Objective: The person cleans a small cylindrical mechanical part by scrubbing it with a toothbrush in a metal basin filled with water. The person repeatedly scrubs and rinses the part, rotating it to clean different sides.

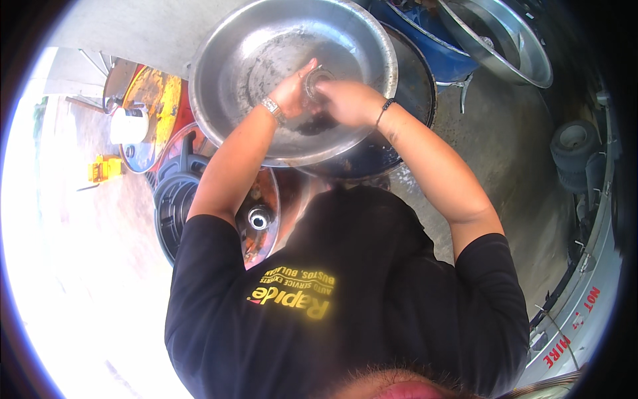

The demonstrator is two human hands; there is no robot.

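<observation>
- In the head view, a round, see-through or shiny part (312, 85) is held over a wide metal basin (362, 56), a little right of its middle and well inside the rim. (Whether it touches the basin floor is hard to tell from above.)
- The left hand (291, 95) curls around the part's left side and grasps it.
- The right hand (347, 102) meets it from the right, fingers at or over its opening; blur and overlap hide whether they pinch it or merely press, so I cannot tell.
- Below the hands, a dark patch (314, 124) marks the basin floor toward its near edge.
- The basin appears to sit on a dark drum (420, 74), which shows past the basin's right and near edges.
- To handle the part well, I would let the left hand steady it, turn it in small steps so the right fingers reach all round, and keep it low, clear of the rim, so drips stay inside. Leaning on the basin's left edge could tip it.
- The part's round end seems to face up toward the camera, tilted slightly right. Its long axis looks steep and foreshortened, so its exact slant is uncertain.
</observation>
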